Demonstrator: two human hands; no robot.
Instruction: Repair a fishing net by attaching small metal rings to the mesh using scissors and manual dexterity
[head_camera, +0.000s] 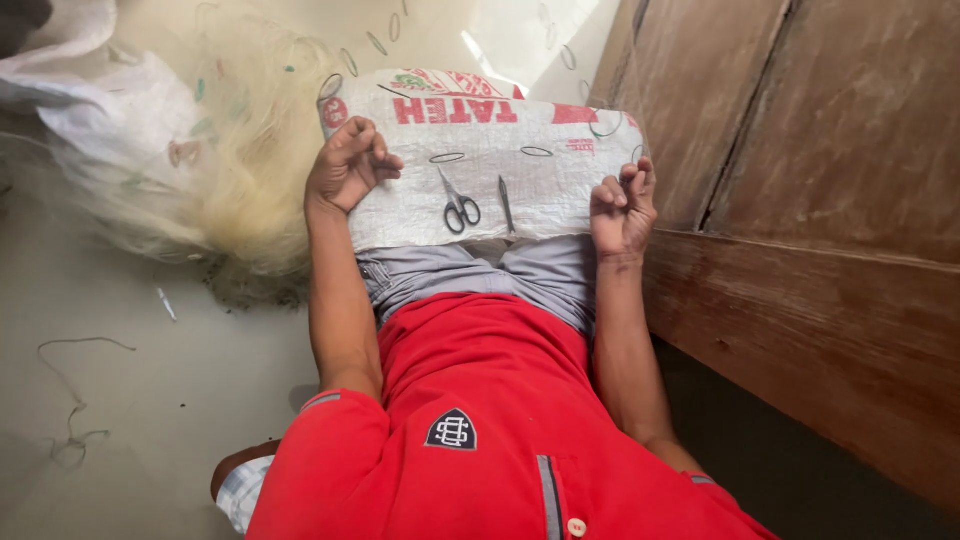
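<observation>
A white woven sack (480, 180) with red print lies across my lap. On it rest small dark-handled scissors (459, 205) and a thin dark pointed tool (506, 203). My left hand (345, 165) sits at the sack's left edge with its fingers curled in. At the sack's right edge is my right hand (622, 205), fingertips pinched together. I can make out nothing inside either hand. Thin oval rings (447, 157) lie on the sack between the hands.
A pile of pale, fine netting (240, 170) with more oval rings spreads over the floor at the left, beside a white bag (90, 100). A brown wooden panel wall (820, 200) runs close along my right. Loose cord (70, 400) lies on the grey floor.
</observation>
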